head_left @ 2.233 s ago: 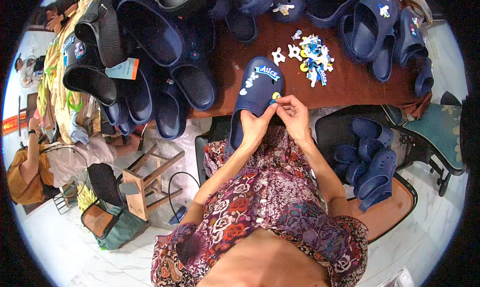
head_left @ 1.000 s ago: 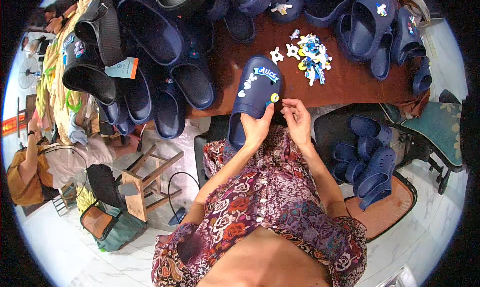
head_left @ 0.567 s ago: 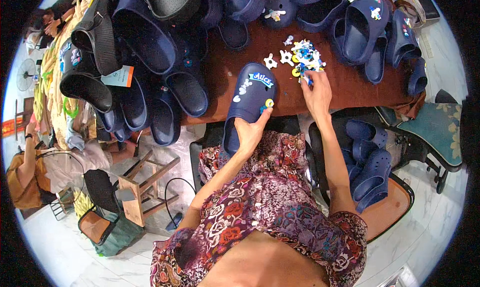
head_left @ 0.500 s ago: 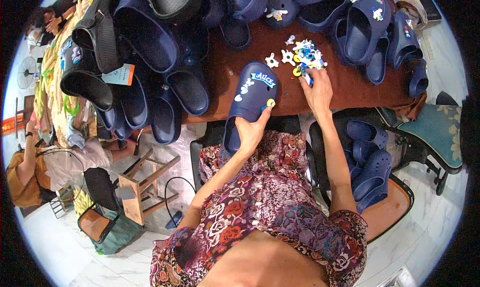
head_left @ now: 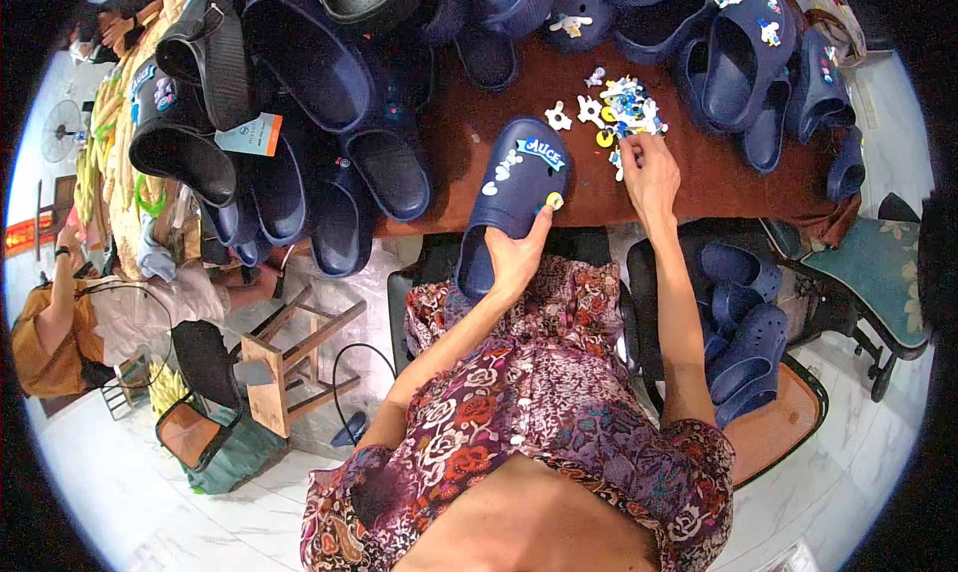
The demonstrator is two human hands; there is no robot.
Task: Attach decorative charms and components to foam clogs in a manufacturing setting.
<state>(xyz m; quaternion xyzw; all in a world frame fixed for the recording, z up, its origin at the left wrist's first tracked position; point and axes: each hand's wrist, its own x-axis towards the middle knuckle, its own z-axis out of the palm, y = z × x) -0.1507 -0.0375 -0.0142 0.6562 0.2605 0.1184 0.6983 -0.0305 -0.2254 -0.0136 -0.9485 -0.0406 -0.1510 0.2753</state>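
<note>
A navy clog [head_left: 499, 201] lies upper side up in my left hand [head_left: 517, 258], toe pointing away, at the near edge of the table. My fingers go under its side and the thumb presses beside a round yellow-and-white shoe charm [head_left: 555, 201]. A blue name-banner charm [head_left: 540, 153] and white heart-shaped charms [head_left: 502, 173] sit on its top. My right hand [head_left: 651, 178] is at the near side of a pile of small shoe charms [head_left: 631, 103], fingers drawn together in a pinch. What lies between the fingertips is hidden. Loose white charms [head_left: 558, 116] rest left of the pile.
Navy and black clogs [head_left: 309, 63] crowd the left and back of the brown-covered table [head_left: 469, 133]; decorated clogs [head_left: 743, 63] stand at right. More navy clogs [head_left: 748, 357] lie on a chair beside me. A wooden stool [head_left: 269, 377] and another person [head_left: 55, 342] are at left.
The whole view has shifted slightly, so the table and clogs appear a little further right. My right hand's fingers have drawn together at the pile's near edge; the left keeps its hold on the clog.
</note>
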